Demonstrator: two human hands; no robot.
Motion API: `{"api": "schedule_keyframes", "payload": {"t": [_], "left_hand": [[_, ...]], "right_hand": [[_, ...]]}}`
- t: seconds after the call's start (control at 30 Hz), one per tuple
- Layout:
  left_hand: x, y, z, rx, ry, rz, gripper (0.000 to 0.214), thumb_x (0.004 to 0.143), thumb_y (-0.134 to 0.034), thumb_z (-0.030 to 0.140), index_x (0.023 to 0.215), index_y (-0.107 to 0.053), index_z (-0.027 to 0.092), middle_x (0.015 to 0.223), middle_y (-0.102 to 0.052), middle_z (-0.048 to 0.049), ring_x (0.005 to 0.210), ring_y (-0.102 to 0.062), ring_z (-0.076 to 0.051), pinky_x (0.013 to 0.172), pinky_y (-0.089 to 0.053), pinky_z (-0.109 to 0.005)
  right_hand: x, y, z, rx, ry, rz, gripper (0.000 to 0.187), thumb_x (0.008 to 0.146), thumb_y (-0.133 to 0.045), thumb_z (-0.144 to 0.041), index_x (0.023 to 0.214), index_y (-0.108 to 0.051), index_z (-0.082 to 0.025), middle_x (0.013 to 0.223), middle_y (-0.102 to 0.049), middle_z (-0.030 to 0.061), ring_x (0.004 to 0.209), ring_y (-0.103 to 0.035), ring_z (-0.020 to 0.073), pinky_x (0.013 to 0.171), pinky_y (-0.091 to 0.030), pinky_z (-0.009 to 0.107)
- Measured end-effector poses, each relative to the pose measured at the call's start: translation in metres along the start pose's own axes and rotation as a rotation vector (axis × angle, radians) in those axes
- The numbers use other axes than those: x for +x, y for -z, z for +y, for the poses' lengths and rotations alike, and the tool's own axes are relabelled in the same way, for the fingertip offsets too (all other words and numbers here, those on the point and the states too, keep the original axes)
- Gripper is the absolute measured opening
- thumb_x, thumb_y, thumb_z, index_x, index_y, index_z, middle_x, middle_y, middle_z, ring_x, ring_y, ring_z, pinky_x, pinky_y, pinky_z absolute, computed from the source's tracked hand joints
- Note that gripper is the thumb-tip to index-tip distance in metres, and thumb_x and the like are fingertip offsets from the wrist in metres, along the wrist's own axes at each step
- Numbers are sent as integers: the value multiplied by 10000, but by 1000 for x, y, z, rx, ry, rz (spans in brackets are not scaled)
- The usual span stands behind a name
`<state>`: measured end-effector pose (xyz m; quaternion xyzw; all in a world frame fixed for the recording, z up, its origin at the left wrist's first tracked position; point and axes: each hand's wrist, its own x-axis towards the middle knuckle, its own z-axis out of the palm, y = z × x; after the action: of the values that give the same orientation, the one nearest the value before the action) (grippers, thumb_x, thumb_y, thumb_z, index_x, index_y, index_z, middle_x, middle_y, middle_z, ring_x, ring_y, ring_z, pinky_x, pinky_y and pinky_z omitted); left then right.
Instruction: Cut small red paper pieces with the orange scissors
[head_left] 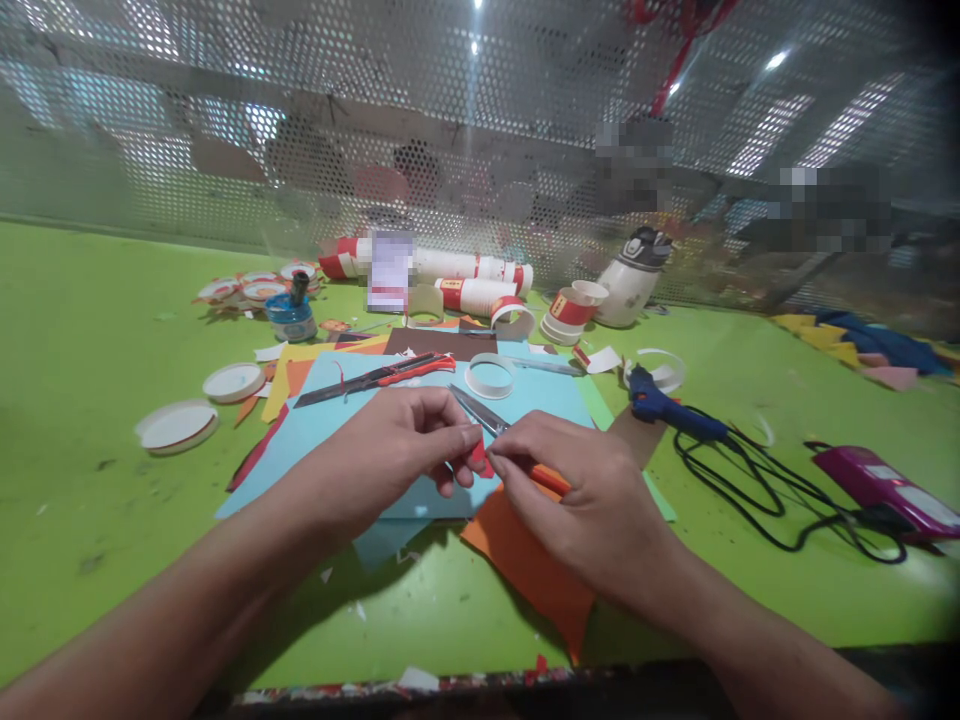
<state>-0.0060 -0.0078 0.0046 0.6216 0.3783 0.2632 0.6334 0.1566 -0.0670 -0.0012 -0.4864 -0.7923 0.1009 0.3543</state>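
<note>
My left hand is closed, thumb and fingers pinching a small red paper piece above the light blue sheet. The fingertips of my right hand are pinched together at the same red piece's right edge. A pair of scissors with red-orange handles runs beneath my right hand, its blades pointing away to the left; whether that hand also grips it or it lies on the paper I cannot tell. A white paper ring stands just beyond. An orange sheet lies under my right hand.
A black-and-red tool lies on the blue sheet. To the right are a blue glue gun, its black cord and a magenta device. Behind stand paper cups, a white rocket-like tube and a kettle. White lids lie left.
</note>
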Motion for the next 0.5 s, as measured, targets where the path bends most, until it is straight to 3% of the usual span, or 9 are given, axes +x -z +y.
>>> {"api": "schedule_keyframes", "payload": {"t": [0.5], "left_hand": [[1,3,-7,-63,-54,12,141,775,-603,240,678,-576,141,586,-614,4,550,-549,-101,531,-446,-228]], "right_hand": [[2,5,2,34,12,29,154,823,-542,-60,772,-687,-57,689,-634,77,646,-559,152,604,-428,273]]}}
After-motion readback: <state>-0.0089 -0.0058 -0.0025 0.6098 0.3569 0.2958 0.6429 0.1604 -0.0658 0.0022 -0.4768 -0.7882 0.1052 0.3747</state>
